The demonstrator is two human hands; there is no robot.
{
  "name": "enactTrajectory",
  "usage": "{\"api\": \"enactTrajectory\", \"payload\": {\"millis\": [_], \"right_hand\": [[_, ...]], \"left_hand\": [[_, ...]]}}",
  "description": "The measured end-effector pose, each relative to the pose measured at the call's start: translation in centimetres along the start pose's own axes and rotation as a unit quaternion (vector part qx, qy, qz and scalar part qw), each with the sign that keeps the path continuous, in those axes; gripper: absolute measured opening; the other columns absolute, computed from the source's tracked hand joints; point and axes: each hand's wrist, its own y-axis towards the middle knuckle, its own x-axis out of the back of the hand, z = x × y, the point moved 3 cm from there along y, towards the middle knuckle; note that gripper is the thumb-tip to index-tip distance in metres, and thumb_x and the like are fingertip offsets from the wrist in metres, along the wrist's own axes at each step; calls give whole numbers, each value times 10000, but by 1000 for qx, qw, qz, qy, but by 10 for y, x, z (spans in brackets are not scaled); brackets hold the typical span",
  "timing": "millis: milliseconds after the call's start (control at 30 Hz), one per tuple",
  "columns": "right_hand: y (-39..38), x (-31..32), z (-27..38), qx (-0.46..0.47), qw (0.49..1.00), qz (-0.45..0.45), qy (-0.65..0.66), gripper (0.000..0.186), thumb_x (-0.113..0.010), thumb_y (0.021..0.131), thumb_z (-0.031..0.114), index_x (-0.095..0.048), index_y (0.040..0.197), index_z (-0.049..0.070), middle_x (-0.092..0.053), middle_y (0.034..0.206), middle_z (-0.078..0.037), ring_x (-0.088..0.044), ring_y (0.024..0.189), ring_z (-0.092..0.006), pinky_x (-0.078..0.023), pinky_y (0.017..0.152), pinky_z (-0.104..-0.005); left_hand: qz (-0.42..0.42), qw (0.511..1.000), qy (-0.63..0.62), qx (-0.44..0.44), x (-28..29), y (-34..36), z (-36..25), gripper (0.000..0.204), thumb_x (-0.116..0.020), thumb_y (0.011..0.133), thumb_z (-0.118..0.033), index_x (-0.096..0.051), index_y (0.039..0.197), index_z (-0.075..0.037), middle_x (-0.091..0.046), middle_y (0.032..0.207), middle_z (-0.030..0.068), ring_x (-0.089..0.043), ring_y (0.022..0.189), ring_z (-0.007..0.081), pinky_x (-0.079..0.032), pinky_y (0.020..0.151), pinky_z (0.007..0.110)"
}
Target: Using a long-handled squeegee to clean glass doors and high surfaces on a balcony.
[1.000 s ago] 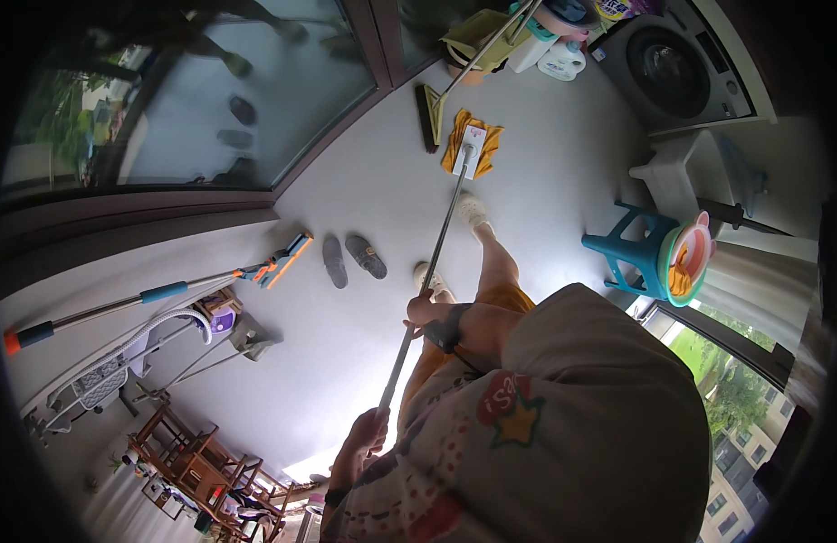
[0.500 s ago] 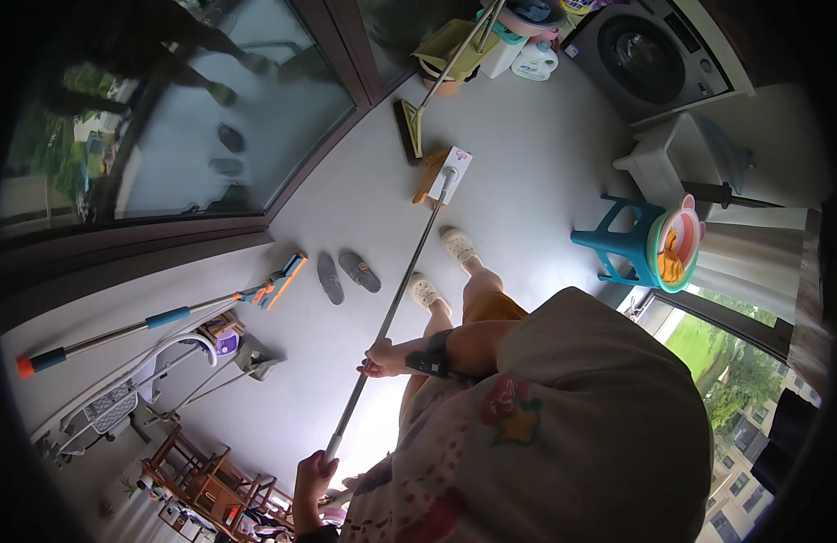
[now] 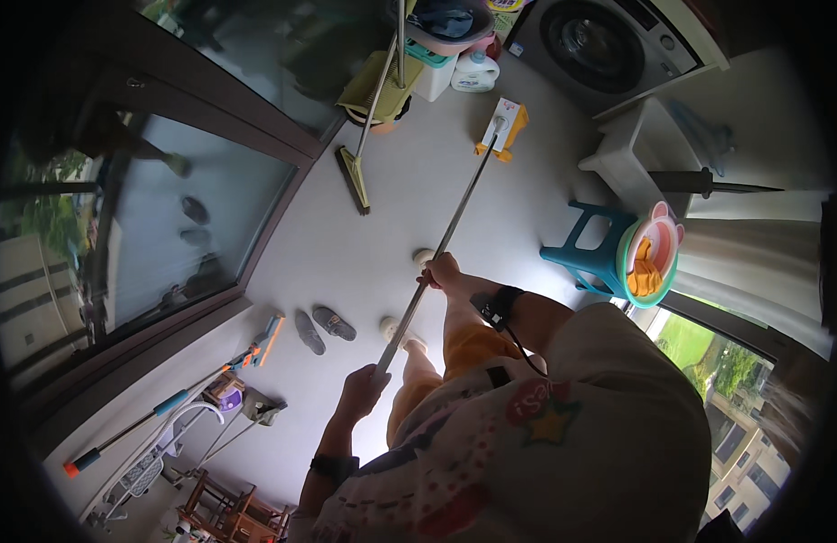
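A flat mop (image 3: 459, 208) slants across the floor, its long grey pole running from my waist to a white head plate. An orange-yellow cloth (image 3: 518, 124) is under that plate and sticks out past its edges, resting on the floor. My left hand (image 3: 362, 391) is closed round the pale upper end of the pole, low in the picture. Farther along, my right hand (image 3: 443, 271) wraps the pole's middle, its wrist wearing a black strap. The pole passes over my cream clogs (image 3: 394, 331).
A yellow-green broom (image 3: 355, 181) leans by the dustpan (image 3: 375, 90), left of the mop head. Beyond stand white bottles (image 3: 475, 72) and a washing machine (image 3: 599, 45). A blue stool (image 3: 588, 249) with basins is at right. Grey slippers (image 3: 323, 328) and an orange-tipped mop (image 3: 169, 403) lie left.
The mop head has moved right and away from me, toward the washing machine; its cloth now shows mostly on the right side. Both hands have pushed forward with the pole. The view has shifted.
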Motion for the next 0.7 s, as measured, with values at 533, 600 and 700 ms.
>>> {"api": "enactTrajectory", "payload": {"millis": [533, 600, 700], "right_hand": [[101, 103, 114, 8, 999, -32, 31, 304, -401, 922, 234, -327, 1125, 21, -567, 825, -179, -575, 579, -252, -547, 606, -436], [83, 66, 77, -5, 1000, -23, 16, 314, -407, 902, 207, -304, 1123, 10, -531, 809, -172, -591, 593, -262, -550, 579, -456], [62, 26, 22, -40, 998, -30, -47, 358, -397, 885, 173, -224, 1161, 23, -521, 789, -174, -612, 588, -277, -559, 517, -474]], "left_hand": [[135, 939, -311, 62, -26, 122, -166, 307, -438, 964, -290, -485, 811, -28, -403, 483, 14, -358, 316, 120, -291, 312, 273], [122, 920, -362, 89, -27, 93, -120, 268, -453, 950, -282, -487, 859, -32, -371, 490, -2, -315, 329, 103, -257, 305, 262], [108, 909, -389, 103, -35, 46, -61, 254, -456, 922, -271, -483, 891, -21, -353, 499, -11, -286, 340, 87, -225, 301, 248]]}}
